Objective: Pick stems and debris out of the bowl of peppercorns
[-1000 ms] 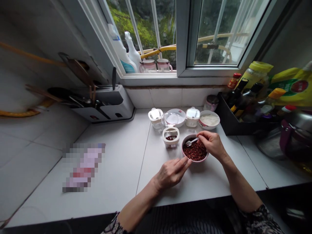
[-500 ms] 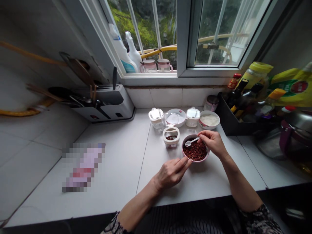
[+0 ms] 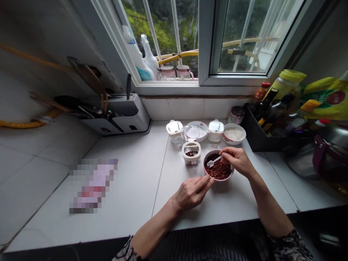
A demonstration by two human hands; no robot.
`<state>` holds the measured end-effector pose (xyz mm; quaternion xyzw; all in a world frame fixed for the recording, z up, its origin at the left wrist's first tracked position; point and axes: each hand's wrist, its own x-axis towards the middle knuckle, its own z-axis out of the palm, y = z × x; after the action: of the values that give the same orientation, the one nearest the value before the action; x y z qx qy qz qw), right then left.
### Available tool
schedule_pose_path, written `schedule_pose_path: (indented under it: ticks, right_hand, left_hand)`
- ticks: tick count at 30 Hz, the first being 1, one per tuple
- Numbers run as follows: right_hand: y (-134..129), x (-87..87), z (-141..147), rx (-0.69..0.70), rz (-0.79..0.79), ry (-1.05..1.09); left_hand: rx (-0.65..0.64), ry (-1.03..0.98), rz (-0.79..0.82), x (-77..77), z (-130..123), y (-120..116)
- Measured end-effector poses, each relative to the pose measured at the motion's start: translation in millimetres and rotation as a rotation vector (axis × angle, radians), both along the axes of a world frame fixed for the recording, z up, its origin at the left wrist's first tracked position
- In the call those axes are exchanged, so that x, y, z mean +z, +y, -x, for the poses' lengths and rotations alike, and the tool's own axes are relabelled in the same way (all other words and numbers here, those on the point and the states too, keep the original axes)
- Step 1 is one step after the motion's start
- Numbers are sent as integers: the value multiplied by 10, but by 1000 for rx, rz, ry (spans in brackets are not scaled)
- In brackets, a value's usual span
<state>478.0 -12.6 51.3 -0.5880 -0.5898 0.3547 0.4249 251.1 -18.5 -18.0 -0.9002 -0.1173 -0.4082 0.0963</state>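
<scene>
My right hand (image 3: pixel 236 160) pinches the handle of a small white spoon (image 3: pixel 211 164). The spoon's head dips against dark red, coarse dried spice (image 3: pixel 222 169), which looks like peppercorns, in a pink-rimmed bowl (image 3: pixel 223 179). At the bowl's near left edge, my left hand (image 3: pixel 194 190) has its fingertips closed on the rim; its thumb is mostly hidden. Just left of the bowl stands a clear seasoning jar (image 3: pixel 191 154) with a cream collar, its lid raised and some of the same spice inside.
Behind are two lidded jars (image 3: pixel 174 131) (image 3: pixel 216 131), a white dish (image 3: pixel 199 131) and a bowl of white granules (image 3: pixel 234 134). A black bottle rack (image 3: pixel 261 139) and a metal pot (image 3: pixel 304 156) stand right. A utensil holder (image 3: pixel 130 121) and a blurred packet (image 3: pixel 95 186) are left.
The spoon's head has moved slightly down and right, nearer the surface of the spice. My left hand stays at the bowl's rim. The view has shifted a little.
</scene>
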Motion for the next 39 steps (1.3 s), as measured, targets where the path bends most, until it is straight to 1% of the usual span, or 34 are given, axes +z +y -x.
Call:
schedule_pose_path:
  ticks: [4,9,11,13,16,19,26,34,39]
  right_hand:
    - [20,4,-18,-37,52,130]
    - [41,13,-29,-64,97,201]
    - [38,21,-38,-63,93,188]
    - [24,29,-39,-50,71,127]
    - [-5,26,-21,12,32,12]
    - [-19,0,-1,60,8,-40]
    - [2,-21,-44,-3,37,25]
    - [-4,-10,-31,-29,7,-36]
    - [17,-29,-51,0,52,59]
  left_hand:
    - [4,10,6,-19,3,3]
    - [5,4,5,-9,-2,0]
    - [-2,-1,6,0,-3,-1]
    - [-5,-7,5,3,-3,0]
    - [6,0,-1,-9,2,2]
    - [13,18,5,-27,9,2]
    - [-2,17,26,-34,5,0]
    - [-1,6,13,-2,-3,-1]
    - [4,-2,9,-2,0,-5]
